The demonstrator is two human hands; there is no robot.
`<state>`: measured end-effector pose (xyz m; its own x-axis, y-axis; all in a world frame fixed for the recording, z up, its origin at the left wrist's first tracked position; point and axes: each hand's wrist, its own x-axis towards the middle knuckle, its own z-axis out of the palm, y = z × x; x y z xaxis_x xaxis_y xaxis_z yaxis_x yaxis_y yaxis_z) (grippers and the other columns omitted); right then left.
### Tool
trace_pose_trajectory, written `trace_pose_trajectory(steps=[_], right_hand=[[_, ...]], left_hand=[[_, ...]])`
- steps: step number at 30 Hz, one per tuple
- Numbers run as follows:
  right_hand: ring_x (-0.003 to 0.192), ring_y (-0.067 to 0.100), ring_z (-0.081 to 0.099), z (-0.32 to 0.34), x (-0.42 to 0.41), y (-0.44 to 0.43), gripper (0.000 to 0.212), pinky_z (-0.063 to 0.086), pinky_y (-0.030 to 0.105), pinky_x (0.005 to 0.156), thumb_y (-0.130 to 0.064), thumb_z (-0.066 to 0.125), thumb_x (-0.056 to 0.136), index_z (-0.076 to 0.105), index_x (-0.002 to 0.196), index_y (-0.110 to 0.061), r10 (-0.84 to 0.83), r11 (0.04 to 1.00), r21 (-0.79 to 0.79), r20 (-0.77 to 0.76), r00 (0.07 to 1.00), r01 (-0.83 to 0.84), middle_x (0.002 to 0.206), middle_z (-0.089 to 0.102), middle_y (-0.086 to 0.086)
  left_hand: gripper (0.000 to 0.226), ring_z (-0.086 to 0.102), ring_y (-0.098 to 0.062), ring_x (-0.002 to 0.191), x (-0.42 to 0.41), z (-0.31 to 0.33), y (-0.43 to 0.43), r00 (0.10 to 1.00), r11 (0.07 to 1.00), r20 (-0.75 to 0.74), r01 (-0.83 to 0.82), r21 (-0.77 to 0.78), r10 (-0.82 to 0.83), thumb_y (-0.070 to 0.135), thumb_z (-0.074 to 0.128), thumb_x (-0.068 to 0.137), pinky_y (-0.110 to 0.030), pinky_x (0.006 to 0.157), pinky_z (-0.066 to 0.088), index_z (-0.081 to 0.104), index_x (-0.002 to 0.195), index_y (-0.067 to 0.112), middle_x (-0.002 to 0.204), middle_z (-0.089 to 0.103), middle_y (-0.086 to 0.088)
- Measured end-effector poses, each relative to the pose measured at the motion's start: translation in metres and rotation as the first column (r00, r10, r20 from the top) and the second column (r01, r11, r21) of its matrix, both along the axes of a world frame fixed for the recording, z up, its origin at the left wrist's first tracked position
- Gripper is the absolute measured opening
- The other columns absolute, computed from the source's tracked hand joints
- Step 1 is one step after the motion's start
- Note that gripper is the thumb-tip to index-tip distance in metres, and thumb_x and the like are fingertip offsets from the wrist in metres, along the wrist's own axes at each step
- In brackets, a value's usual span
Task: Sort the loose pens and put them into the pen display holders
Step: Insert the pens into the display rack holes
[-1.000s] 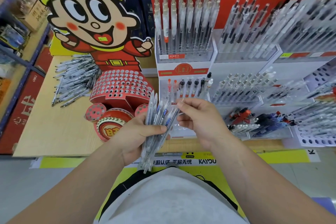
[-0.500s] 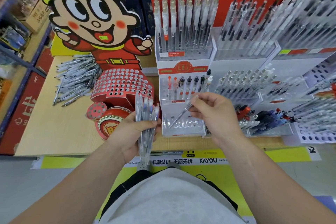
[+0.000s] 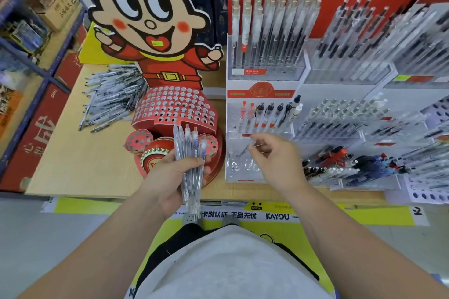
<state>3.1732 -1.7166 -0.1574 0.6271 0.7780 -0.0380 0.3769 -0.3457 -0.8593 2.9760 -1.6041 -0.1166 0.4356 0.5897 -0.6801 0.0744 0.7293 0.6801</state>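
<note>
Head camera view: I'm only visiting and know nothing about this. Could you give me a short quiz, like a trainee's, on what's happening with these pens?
1. True or false: the left hand grips a bundle of pens.
2. The right hand pinches: A) a single pen; B) a box; C) nothing.
3. On which side of the red holder with holes does the loose pile of pens lie?
Key: 1 true; 2 A; 3 on its left, on the wooden table.
</note>
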Motion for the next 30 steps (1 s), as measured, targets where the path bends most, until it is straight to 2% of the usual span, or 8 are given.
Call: trace_pose_trajectory(steps=[2, 5, 9, 16, 19, 21, 25, 30], right_hand=[[0.069, 0.001, 0.064, -0.007, 0.0, 0.002, 0.02, 0.049, 0.019, 0.067, -0.013, 0.071, 0.091, 0.073, 0.109, -0.02, 0.046, 0.998, -0.042, 0.047, 0.998, -0.044, 0.081, 0.068, -0.011], [0.069, 0.005, 0.063, -0.015, -0.001, 0.003, 0.019, 0.052, 0.026, 0.068, -0.016, 0.073, 0.09, 0.074, 0.108, -0.02, 0.078, 0.995, -0.075, 0.129, 0.989, -0.069, 0.078, 0.064, -0.015], [0.078, 0.011, 0.066, -0.022, -0.002, 0.005, 0.025, 0.056, 0.033, 0.078, -0.02, 0.071, 0.091, 0.073, 0.116, -0.021, 0.145, 0.983, -0.14, 0.163, 0.976, -0.122, 0.098, 0.072, -0.005], [0.076, 0.01, 0.062, -0.028, -0.007, 0.01, 0.029, 0.043, 0.019, 0.068, -0.022, 0.068, 0.093, 0.071, 0.122, -0.022, 0.195, 0.963, -0.227, 0.206, 0.959, -0.147, 0.104, 0.074, -0.001], [0.066, 0.006, 0.052, -0.031, -0.009, 0.013, 0.029, 0.035, 0.018, 0.062, -0.023, 0.068, 0.094, 0.071, 0.123, -0.023, 0.217, 0.953, -0.259, 0.218, 0.951, -0.158, 0.099, 0.074, 0.001], [0.065, 0.009, 0.052, -0.031, -0.01, 0.014, 0.029, 0.036, 0.02, 0.065, -0.023, 0.067, 0.094, 0.071, 0.123, -0.023, 0.224, 0.951, -0.266, 0.23, 0.947, -0.16, 0.098, 0.074, 0.002], [0.076, 0.015, 0.063, -0.031, -0.009, 0.017, 0.03, 0.047, 0.024, 0.071, -0.022, 0.068, 0.093, 0.07, 0.123, -0.023, 0.221, 0.949, -0.276, 0.235, 0.947, -0.154, 0.105, 0.073, 0.0], [0.076, 0.013, 0.066, -0.032, -0.01, 0.016, 0.029, 0.05, 0.025, 0.072, -0.023, 0.068, 0.092, 0.071, 0.122, -0.023, 0.214, 0.948, -0.284, 0.229, 0.949, -0.145, 0.109, 0.073, -0.004]], left_hand=[[0.03, 0.073, -0.02, 0.071, -0.001, 0.0, 0.001, 1.0, 1.0, 0.006, 0.003, -0.001, -0.003, -0.005, 0.064, 0.09, -0.031, 0.058, 0.06, 0.069, 0.117, 0.006, 0.103, 0.077, -0.015], [0.031, 0.073, -0.02, 0.072, -0.004, 0.001, 0.001, 1.0, 1.0, 0.012, 0.009, -0.005, -0.009, -0.005, 0.065, 0.089, -0.031, 0.058, 0.06, 0.069, 0.117, 0.006, 0.105, 0.077, -0.016], [0.031, 0.074, -0.02, 0.071, -0.006, 0.001, 0.004, 1.0, 1.0, 0.011, -0.003, -0.008, 0.003, -0.005, 0.066, 0.089, -0.031, 0.056, 0.059, 0.069, 0.118, 0.005, 0.106, 0.077, -0.017], [0.034, 0.074, -0.021, 0.073, -0.009, 0.003, 0.01, 1.0, 1.0, 0.009, -0.008, -0.018, 0.008, -0.003, 0.067, 0.088, -0.031, 0.057, 0.059, 0.066, 0.121, 0.004, 0.106, 0.077, -0.015], [0.034, 0.074, -0.02, 0.072, -0.009, 0.004, 0.011, 1.0, 1.0, 0.015, -0.003, -0.024, 0.003, -0.003, 0.067, 0.088, -0.031, 0.057, 0.059, 0.066, 0.121, 0.004, 0.106, 0.077, -0.015], [0.035, 0.074, -0.019, 0.072, -0.01, 0.004, 0.012, 1.0, 0.999, 0.023, -0.005, -0.033, 0.005, -0.003, 0.068, 0.086, -0.031, 0.057, 0.059, 0.066, 0.121, 0.004, 0.105, 0.077, -0.015], [0.039, 0.074, -0.019, 0.073, -0.01, 0.006, 0.013, 0.999, 0.999, 0.032, 0.012, -0.036, -0.011, 0.0, 0.07, 0.084, -0.031, 0.058, 0.06, 0.064, 0.123, 0.004, 0.108, 0.077, -0.015], [0.051, 0.074, -0.02, 0.072, -0.008, 0.01, 0.014, 0.999, 0.999, 0.008, 0.037, -0.026, -0.037, 0.006, 0.078, 0.069, -0.032, 0.058, 0.059, 0.067, 0.119, 0.004, 0.101, 0.076, -0.018]])
